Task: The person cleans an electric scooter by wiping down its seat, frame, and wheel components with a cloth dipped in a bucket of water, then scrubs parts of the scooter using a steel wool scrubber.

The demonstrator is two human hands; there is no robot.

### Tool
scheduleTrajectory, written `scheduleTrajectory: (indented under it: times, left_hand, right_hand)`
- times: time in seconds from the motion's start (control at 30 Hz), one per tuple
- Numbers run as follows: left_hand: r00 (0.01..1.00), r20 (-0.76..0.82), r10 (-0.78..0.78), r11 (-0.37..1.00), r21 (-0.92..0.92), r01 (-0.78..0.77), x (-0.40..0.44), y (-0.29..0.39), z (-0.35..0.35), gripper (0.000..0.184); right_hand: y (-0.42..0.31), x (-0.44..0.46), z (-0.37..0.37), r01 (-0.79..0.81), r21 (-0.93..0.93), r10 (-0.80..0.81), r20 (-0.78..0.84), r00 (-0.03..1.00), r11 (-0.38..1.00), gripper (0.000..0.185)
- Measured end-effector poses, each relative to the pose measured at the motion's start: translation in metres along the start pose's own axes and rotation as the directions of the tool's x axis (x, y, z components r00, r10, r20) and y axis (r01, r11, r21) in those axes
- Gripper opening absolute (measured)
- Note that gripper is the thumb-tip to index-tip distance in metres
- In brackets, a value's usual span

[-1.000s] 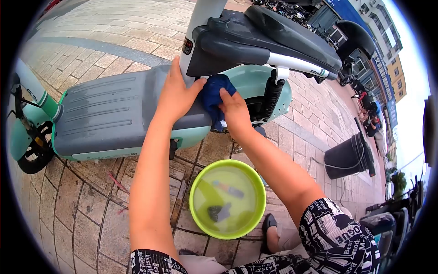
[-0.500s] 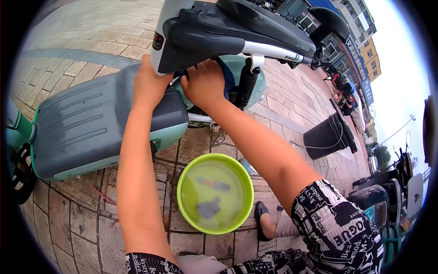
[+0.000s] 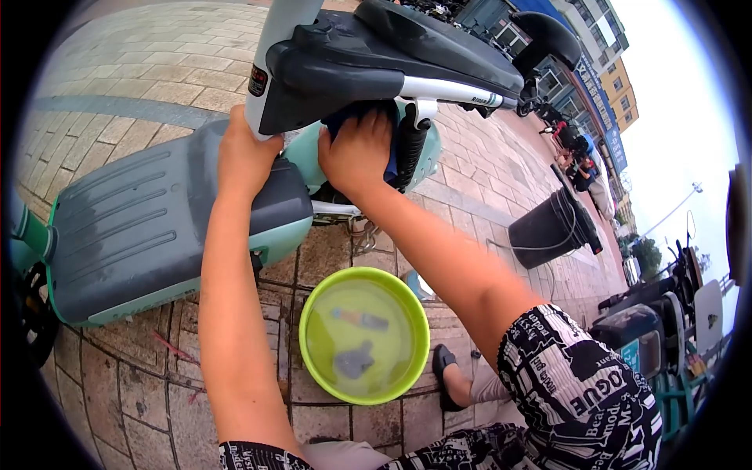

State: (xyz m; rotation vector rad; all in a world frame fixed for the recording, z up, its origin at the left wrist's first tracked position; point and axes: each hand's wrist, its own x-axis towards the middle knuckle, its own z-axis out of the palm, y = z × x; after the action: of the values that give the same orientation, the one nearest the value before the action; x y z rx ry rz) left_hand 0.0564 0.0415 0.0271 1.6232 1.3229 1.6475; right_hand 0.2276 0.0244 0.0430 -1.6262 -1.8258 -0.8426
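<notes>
My left hand (image 3: 247,157) is wrapped round the lower end of the scooter's white seat post (image 3: 276,47), fingers partly hidden behind it. Under the black seat (image 3: 407,55), my right hand (image 3: 359,157) presses a dark blue cloth (image 3: 395,141) on the mint-green rear fender (image 3: 305,157). Its fingers lie over the cloth, beside the black spring shock absorber (image 3: 412,149). The grey ribbed footboard (image 3: 125,223) extends to the left of my left hand.
A lime-green basin (image 3: 423,345) of cloudy water, with objects in it, stands on the paving below my hands. A black bucket (image 3: 540,235) with a hose stands at the right. Parked scooters (image 3: 642,321) are at the lower right; people sit farther back.
The blue cloth and my right hand have gone from beside the seat post to the rear fender behind it. My left hand stays at the post. The view has shifted, moving the scooter leftward.
</notes>
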Motion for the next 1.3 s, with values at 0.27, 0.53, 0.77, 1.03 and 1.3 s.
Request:
scheduleTrajectory:
  times: [0.27,0.53,0.77,1.03,1.3]
  left_hand:
    - [0.999,-0.016,-0.048,0.998,0.037,0.049,-0.004,0.012,-0.004,0.040]
    - [1.000,-0.004,0.012,1.000,-0.008,-0.012,-0.001,-0.003,0.001,0.042]
    - [0.999,0.044,-0.005,1.000,-0.005,0.005,0.005,-0.013,0.004,0.045]
    - [0.998,0.048,0.039,0.999,0.004,-0.039,0.001,-0.007,-0.002,0.046]
    - [0.997,0.078,0.014,1.000,-0.020,-0.012,-0.001,0.001,-0.006,0.042]
  right_hand:
    - [0.019,0.029,0.024,-0.089,-0.049,0.084,-0.105,0.991,0.995,0.045]
    - [0.009,-0.085,0.011,0.354,0.210,-0.366,0.023,0.930,0.912,0.044]
    - [0.027,-0.068,-0.003,0.467,0.155,-0.487,0.127,0.864,0.870,0.047]
    - [0.035,-0.050,0.009,0.562,0.159,-0.568,-0.005,0.823,0.812,0.037]
    - [0.093,-0.075,-0.064,0.602,0.309,-0.649,0.072,0.757,0.736,0.035]
